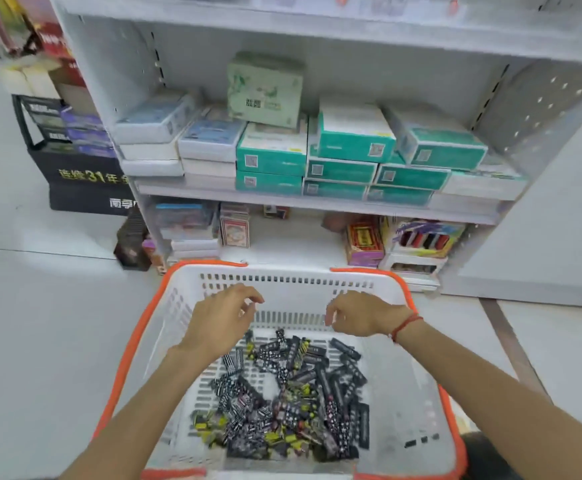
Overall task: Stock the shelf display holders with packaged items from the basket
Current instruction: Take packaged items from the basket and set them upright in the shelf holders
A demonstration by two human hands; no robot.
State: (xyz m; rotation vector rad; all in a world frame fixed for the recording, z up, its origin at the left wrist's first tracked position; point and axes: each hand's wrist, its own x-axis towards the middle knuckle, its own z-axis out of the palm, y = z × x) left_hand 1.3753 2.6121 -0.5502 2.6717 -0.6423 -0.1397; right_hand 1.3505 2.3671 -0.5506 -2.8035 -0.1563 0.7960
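Note:
A white plastic basket [417,410] with an orange rim stands on the floor in front of the shelf. Several small dark packaged items [289,396] with white and yellow print lie heaped on its bottom. My left hand [220,318] hovers above the far part of the basket with its fingers loosely curled and nothing in them. My right hand [360,315] hovers beside it, also loosely curled and holding nothing; a red string is tied at its wrist. A colourful display holder [424,239] stands at the right of the lowest shelf.
The white shelf unit [317,200] carries stacked teal, white and blue boxes [351,157] on the middle level. Card packs [234,230] and a red box [364,242] sit on the lowest level. A black display stand [85,174] is to the left on the floor.

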